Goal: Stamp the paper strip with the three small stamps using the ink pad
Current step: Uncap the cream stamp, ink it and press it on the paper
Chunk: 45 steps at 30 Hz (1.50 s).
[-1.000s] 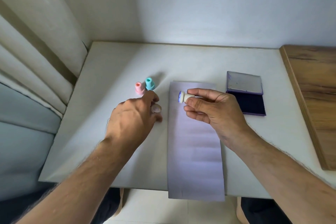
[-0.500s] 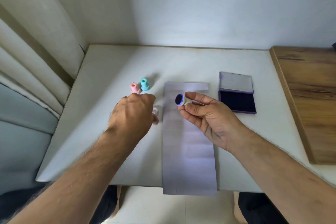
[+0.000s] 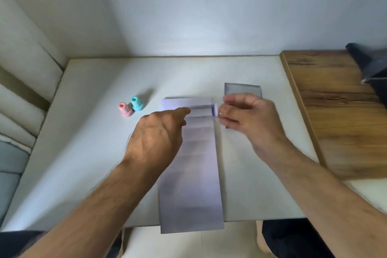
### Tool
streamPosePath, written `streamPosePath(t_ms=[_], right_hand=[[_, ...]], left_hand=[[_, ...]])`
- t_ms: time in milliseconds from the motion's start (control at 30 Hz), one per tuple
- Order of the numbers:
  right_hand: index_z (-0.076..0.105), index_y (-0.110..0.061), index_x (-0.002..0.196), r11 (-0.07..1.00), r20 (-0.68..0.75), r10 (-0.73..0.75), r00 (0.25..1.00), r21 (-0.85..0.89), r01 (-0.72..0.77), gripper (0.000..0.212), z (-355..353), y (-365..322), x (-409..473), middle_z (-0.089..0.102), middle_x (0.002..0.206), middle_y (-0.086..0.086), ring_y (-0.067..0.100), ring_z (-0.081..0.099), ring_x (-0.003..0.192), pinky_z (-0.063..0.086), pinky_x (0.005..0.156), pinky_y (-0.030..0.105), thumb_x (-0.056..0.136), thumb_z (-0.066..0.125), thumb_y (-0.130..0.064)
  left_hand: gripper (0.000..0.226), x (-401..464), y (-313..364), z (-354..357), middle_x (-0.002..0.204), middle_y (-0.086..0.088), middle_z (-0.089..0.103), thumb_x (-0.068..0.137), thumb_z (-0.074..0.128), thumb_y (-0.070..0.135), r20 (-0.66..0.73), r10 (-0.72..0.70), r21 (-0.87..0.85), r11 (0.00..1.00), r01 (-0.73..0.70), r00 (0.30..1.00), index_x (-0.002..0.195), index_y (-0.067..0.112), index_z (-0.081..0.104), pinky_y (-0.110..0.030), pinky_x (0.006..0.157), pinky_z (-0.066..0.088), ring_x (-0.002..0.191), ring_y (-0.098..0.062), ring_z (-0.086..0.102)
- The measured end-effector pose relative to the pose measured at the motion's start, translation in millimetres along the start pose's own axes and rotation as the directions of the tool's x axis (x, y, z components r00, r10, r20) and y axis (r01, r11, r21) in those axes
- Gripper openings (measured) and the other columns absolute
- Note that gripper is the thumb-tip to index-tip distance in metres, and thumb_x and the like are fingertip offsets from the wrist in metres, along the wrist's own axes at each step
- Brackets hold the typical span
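Note:
A long pale lilac paper strip (image 3: pixel 194 174) lies lengthwise on the white table (image 3: pixel 83 153), its near end hanging over the front edge. My right hand (image 3: pixel 249 119) pinches a small white stamp (image 3: pixel 215 109) sideways at the strip's far right edge, its inked blue face turned left. That hand covers most of the ink pad (image 3: pixel 243 89); only its raised lid shows. My left hand (image 3: pixel 156 138) hovers at the strip's far left part, index finger stretched over the paper, the other fingertips hidden. A pink stamp (image 3: pixel 125 109) and a teal stamp (image 3: pixel 136 103) stand upright to the left.
A wooden board (image 3: pixel 339 111) adjoins the table on the right, with a dark blurred object (image 3: pixel 368 63) at its far corner. A wall runs along the back and cushions line the left side. My legs show below the front edge.
My right hand has carried the white stamp to the right, from above the strip's middle to its right edge. My left hand has shifted right onto the paper. The view has tilted.

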State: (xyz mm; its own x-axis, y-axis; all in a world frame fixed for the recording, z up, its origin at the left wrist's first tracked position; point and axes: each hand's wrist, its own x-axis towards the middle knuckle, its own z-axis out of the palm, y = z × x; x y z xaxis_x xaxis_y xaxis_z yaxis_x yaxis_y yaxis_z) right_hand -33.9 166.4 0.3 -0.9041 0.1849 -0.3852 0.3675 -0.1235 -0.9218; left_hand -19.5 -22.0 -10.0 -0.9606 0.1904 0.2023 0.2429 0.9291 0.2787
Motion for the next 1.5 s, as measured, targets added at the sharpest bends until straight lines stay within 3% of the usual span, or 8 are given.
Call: streamPosePath(t_ms=[133, 467, 567, 700, 967, 1167, 1300, 1500], right_hand=[[0.077, -0.02, 0.09, 0.679, -0.074, -0.391, 0.918, -0.696, 0.233, 0.014, -22, -2, 12, 0.074, 0.082, -0.007, 0.006, 0.069, 0.074, 0.055, 0.074, 0.017, 0.076, 0.082, -0.022], [0.068, -0.011, 0.077, 0.164, 0.206, -0.429, 0.88, -0.94, 0.3, 0.019, -18, 4, 19, 0.066, 0.071, 0.007, 0.027, 0.062, 0.068, 0.049, 0.06, 0.032, 0.09, 0.057, -0.018], [0.072, -0.013, 0.086, 0.213, 0.168, -0.35, 0.921, -0.944, 0.254, 0.014, -18, 1, 22, 0.07, 0.079, 0.007, 0.026, 0.065, 0.075, 0.053, 0.066, 0.032, 0.088, 0.058, -0.016], [0.075, -0.02, 0.09, 0.543, -0.038, -0.216, 0.976, -0.835, 0.087, 0.017, -19, -8, 29, 0.072, 0.082, 0.002, 0.018, 0.067, 0.077, 0.056, 0.074, 0.029, 0.074, 0.079, -0.014], [0.074, -0.01, 0.081, 0.301, 0.069, -0.268, 0.961, -0.941, 0.152, 0.007, -15, -12, 28, 0.067, 0.075, 0.004, 0.021, 0.059, 0.068, 0.041, 0.056, 0.021, 0.081, 0.068, -0.013], [0.076, -0.012, 0.098, 0.386, 0.019, -0.259, 0.966, -0.915, 0.121, 0.017, -13, -9, 30, 0.072, 0.096, 0.008, 0.021, 0.065, 0.082, 0.051, 0.071, 0.023, 0.082, 0.076, -0.017], [0.075, -0.009, 0.09, 0.558, -0.038, -0.21, 0.977, -0.825, 0.088, 0.008, -17, -8, 31, 0.067, 0.078, -0.001, -0.002, 0.061, 0.056, 0.043, 0.051, 0.005, 0.085, 0.07, -0.006], [0.077, -0.022, 0.087, 0.494, -0.014, -0.209, 0.978, -0.865, 0.093, 0.012, -20, -13, 32, 0.07, 0.077, -0.006, 0.011, 0.064, 0.07, 0.055, 0.066, 0.021, 0.076, 0.081, -0.018]], left_hand=[[0.03, 1, -3, 6, 0.081, -0.007, 0.072, 0.091, 0.061, 0.02, 0.053, -0.029, -0.064, 0.997, 0.032, 0.998, 0.12, 0.024, 0.066, -0.031, 0.059, 0.052, 0.07, -0.033, 0.066], [0.033, 0, -12, 12, 0.089, -0.008, 0.072, 0.093, 0.059, 0.024, 0.057, -0.034, -0.095, 0.995, 0.039, 0.998, 0.125, 0.027, 0.062, -0.034, 0.064, 0.053, 0.077, -0.034, 0.065], [0.033, 1, -15, 11, 0.086, -0.006, 0.071, 0.092, 0.061, 0.022, 0.046, -0.016, -0.098, 0.995, 0.021, 0.999, 0.124, 0.024, 0.062, -0.034, 0.063, 0.053, 0.075, -0.032, 0.064], [0.039, 0, -18, 12, 0.09, -0.005, 0.072, 0.09, 0.064, 0.021, 0.037, 0.002, -0.08, 0.997, 0.001, 0.999, 0.128, 0.021, 0.061, -0.031, 0.066, 0.049, 0.08, -0.029, 0.065], [0.041, 1, -27, 12, 0.089, 0.0, 0.067, 0.091, 0.061, 0.026, 0.08, -0.041, -0.085, 0.995, 0.047, 0.996, 0.132, 0.021, 0.055, -0.03, 0.063, 0.049, 0.078, -0.025, 0.062], [0.041, 1, -28, 10, 0.084, 0.003, 0.061, 0.091, 0.061, 0.025, 0.126, -0.065, -0.067, 0.995, 0.074, 0.99, 0.131, 0.02, 0.053, -0.032, 0.06, 0.051, 0.073, -0.023, 0.056], [0.045, 3, -29, 9, 0.091, 0.001, 0.066, 0.09, 0.063, 0.025, 0.107, -0.072, -0.045, 0.996, 0.077, 0.992, 0.133, 0.018, 0.053, -0.029, 0.059, 0.044, 0.074, -0.024, 0.057], [0.044, 1, -28, 10, 0.082, 0.004, 0.058, 0.091, 0.063, 0.03, 0.131, -0.123, -0.061, 0.989, 0.131, 0.984, 0.133, 0.025, 0.051, -0.029, 0.059, 0.045, 0.066, -0.023, 0.048]])
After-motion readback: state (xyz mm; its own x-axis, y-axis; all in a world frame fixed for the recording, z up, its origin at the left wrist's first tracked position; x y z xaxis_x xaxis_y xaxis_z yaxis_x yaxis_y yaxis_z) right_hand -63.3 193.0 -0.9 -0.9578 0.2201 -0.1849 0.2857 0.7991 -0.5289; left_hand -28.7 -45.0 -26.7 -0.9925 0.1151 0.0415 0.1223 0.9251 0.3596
